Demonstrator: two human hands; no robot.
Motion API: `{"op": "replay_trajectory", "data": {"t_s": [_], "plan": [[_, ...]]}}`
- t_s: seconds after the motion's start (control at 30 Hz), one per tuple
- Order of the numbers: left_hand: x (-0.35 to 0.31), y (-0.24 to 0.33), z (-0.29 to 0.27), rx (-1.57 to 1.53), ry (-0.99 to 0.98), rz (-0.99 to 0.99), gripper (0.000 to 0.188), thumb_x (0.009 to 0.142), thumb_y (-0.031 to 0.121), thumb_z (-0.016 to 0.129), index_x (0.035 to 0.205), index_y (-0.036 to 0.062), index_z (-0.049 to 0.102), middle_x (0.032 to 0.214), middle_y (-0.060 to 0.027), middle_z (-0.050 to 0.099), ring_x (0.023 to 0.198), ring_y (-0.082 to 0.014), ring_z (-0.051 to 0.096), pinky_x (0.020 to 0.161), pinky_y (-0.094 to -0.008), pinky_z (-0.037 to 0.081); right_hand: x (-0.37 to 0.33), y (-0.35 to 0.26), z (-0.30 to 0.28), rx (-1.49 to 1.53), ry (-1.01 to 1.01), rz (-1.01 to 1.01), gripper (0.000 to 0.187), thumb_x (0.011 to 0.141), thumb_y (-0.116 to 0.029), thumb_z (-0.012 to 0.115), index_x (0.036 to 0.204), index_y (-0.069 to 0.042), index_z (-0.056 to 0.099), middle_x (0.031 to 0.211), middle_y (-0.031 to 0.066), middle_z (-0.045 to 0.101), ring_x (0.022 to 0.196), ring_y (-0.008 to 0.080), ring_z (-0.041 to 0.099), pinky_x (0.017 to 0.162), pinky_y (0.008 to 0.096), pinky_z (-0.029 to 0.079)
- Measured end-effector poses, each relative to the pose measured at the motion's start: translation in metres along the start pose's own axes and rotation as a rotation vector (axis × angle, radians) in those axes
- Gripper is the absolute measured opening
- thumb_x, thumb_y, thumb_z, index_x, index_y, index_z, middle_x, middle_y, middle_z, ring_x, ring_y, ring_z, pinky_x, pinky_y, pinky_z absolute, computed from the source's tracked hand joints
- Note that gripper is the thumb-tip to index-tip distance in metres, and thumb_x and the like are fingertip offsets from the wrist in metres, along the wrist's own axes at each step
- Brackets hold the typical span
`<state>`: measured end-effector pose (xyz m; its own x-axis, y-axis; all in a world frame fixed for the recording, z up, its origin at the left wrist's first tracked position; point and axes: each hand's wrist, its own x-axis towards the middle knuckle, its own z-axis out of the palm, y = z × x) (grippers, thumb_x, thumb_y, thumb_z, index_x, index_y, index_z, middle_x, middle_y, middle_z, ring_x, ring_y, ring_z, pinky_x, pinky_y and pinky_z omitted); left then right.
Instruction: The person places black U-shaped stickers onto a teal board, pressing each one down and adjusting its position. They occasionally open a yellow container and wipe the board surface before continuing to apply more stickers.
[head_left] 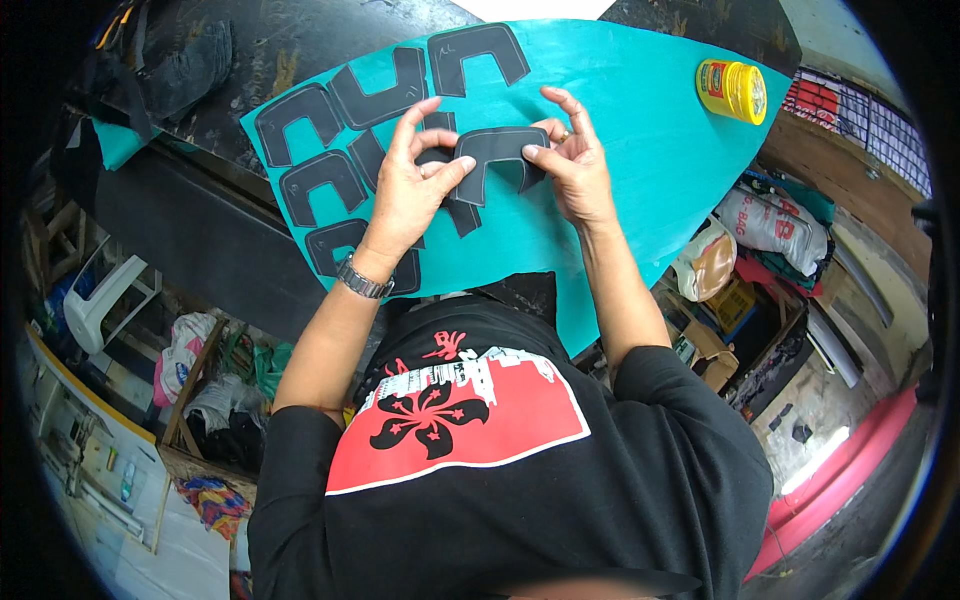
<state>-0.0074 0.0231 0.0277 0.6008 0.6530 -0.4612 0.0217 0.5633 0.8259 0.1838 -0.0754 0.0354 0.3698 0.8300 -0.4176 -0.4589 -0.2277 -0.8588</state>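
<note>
Between my two hands I hold up a black U-shaped cut piece [485, 150] with pale stitching or a pale line along its edge. My left hand [425, 165] pinches its left side between thumb and fingers. On the other side my right hand [575, 160] grips the right leg, thumb in front, other fingers raised. Below it lies a teal sheet [590, 100], spread over the table. Several similar black U-shaped pieces, such as one at the top [478, 55] and one at the left [300, 120], rest on the sheet; my hands partly cover a few.
A yellow jar [730, 90] stands at the sheet's right side. Dark scraps [185, 65] lie on the black table [260, 40] at far left. Below the table's left are a white plastic stool [105, 295] and filled bags [190, 350]; more bags [770, 230] and boxes crowd the right.
</note>
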Motion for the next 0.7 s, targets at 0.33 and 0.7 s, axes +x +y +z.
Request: {"op": "replay_trajectory", "data": {"t_s": [0.33,0.7], "plan": [[-0.002,-0.014,0.01,0.272,0.078,0.082,0.037,0.089,0.001,0.073,0.125,0.0035,0.064,0.096,-0.0081,0.07,0.084,-0.0123,0.071,0.069,-0.0248,0.058,0.022,0.009,0.001,-0.421,0.134,-0.305,0.067,0.086,0.008,0.066,0.147,-0.011,0.047,0.097,0.0015,0.059,0.081,0.0053,0.056,0.069,0.0198,0.049],[0.011,-0.018,0.014,0.518,0.129,0.251,0.019,0.092,0.005,0.071,0.11,0.0004,0.074,0.088,-0.0101,0.069,0.075,-0.0167,0.072,0.065,-0.0279,0.056,0.042,0.015,0.0,-0.477,0.126,-0.305,0.067,0.088,0.008,0.067,0.148,-0.009,0.043,0.093,0.004,0.063,0.082,0.0068,0.061,0.072,0.0195,0.051]]}}
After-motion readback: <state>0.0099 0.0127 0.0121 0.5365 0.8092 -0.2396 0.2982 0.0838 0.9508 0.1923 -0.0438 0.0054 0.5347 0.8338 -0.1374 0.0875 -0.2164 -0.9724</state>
